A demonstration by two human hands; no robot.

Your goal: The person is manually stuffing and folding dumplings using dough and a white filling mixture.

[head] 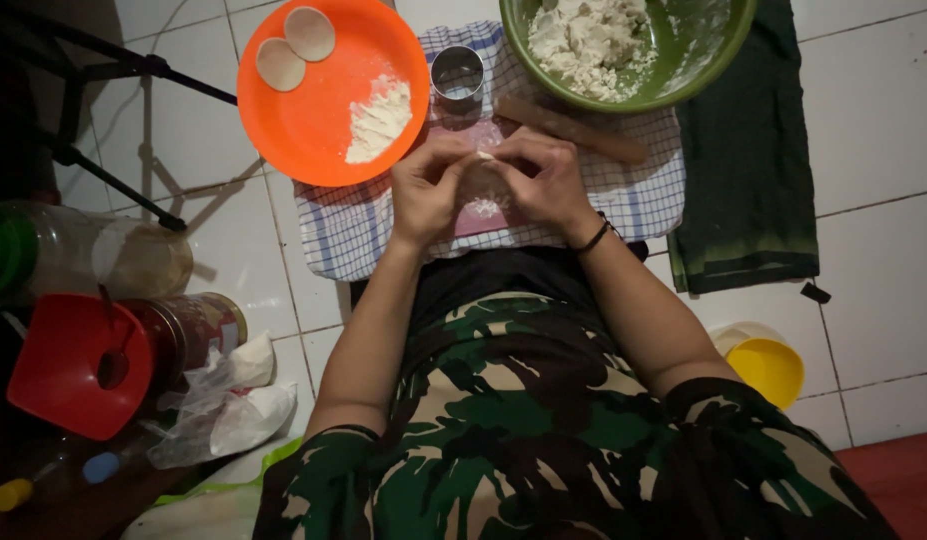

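So I'm watching both hands working right over the checked cloth on the floor. Left hand and right hand are pinching one small dough piece between the fingertips, flour dusting underneath. Risk I'm seeing: pressing too hard and it's tearing or sticking. Further out, an elbow bump could be knocking the metal ring cutter, rolling pin or orange plate.

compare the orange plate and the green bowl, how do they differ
The orange plate is shallow and flat; the green bowl is deep. The plate holds two flat dough discs and a small flour pile; the bowl holds a lumpy dough mass. The plate sits wholly in view; the bowl is cut off at the top. Both are round and lie partly on the checked cloth.
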